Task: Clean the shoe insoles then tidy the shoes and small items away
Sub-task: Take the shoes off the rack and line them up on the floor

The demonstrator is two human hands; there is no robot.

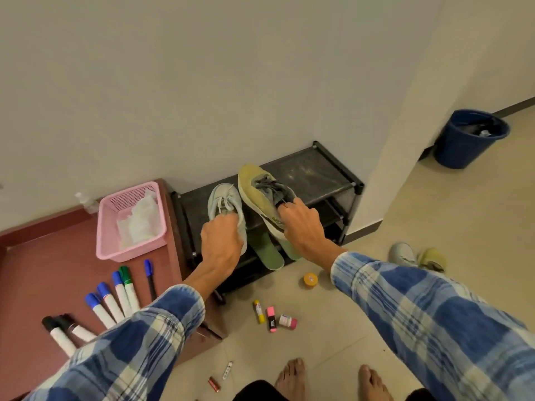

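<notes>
- Shoes are being held over the top shelf of the black shoe rack (318,175). The pale grey shoe (227,204) is gripped near its heel by the left hand (221,241). The yellow-green shoe (260,192) is pinched at its collar by the right hand (304,227) and tipped onto its side.
- A slip is the first worry. The yellow-green shoe is carried by curled fingertips on a soft, yielding collar, so it could be dropped onto the lower shelves.
- A green insole (267,253) is seen just below both shoes. Whether it rests on a lower shelf or hangs from a shoe cannot be told, and if loose it could slide to the floor.
- Small items are scattered on the tiles near the bare feet: a yellow tin (310,280), a glue stick (259,311) and a pink highlighter (271,319). Being round and hard, they could be kicked away or stepped on.
- Both uppers look like soft knit mesh with flat laces, and the insole appears thin, matte and flexible.
- The rack is built of slim dark tubes with a dusty, fabric-like shelf.
- A pink basket (110,227) of perforated plastic is set on the reddish bench (43,270), with crumpled white tissue inside.
</notes>
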